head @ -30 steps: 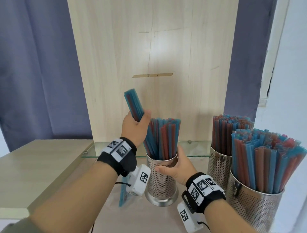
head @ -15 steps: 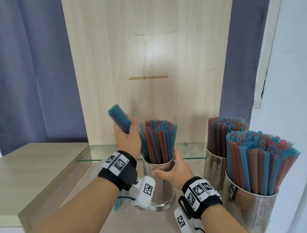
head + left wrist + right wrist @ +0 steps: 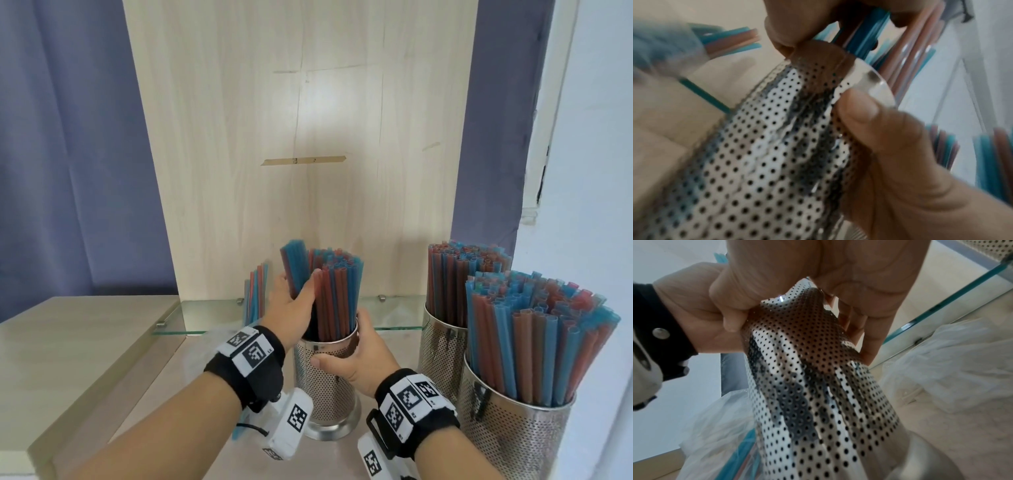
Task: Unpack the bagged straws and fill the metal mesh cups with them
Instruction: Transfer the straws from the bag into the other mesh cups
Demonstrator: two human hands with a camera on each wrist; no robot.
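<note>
My left hand (image 3: 291,303) grips a bundle of blue and red straws (image 3: 294,263), nearly upright, its lower end at the left rim of the middle mesh cup (image 3: 325,387). That cup holds several straws (image 3: 339,291). My right hand (image 3: 349,358) grips the cup just under its rim, thumb in front. In the left wrist view the right thumb (image 3: 859,110) presses on the mesh cup (image 3: 766,154). In the right wrist view the fingers (image 3: 869,337) wrap the cup (image 3: 818,386). The bundle's lower end is hidden behind my left hand.
Two full mesh cups stand at the right, one behind (image 3: 442,346) and one in front (image 3: 513,442). More straws in a clear plastic bag (image 3: 255,294) lean behind my left wrist. A glass shelf (image 3: 205,317) runs along the wooden back panel (image 3: 308,137). A raised wooden ledge (image 3: 68,342) lies left.
My left hand has swung the straw bundle from a leftward tilt to nearly upright and lowered it against the straws in the middle cup. My right hand stays on the cup.
</note>
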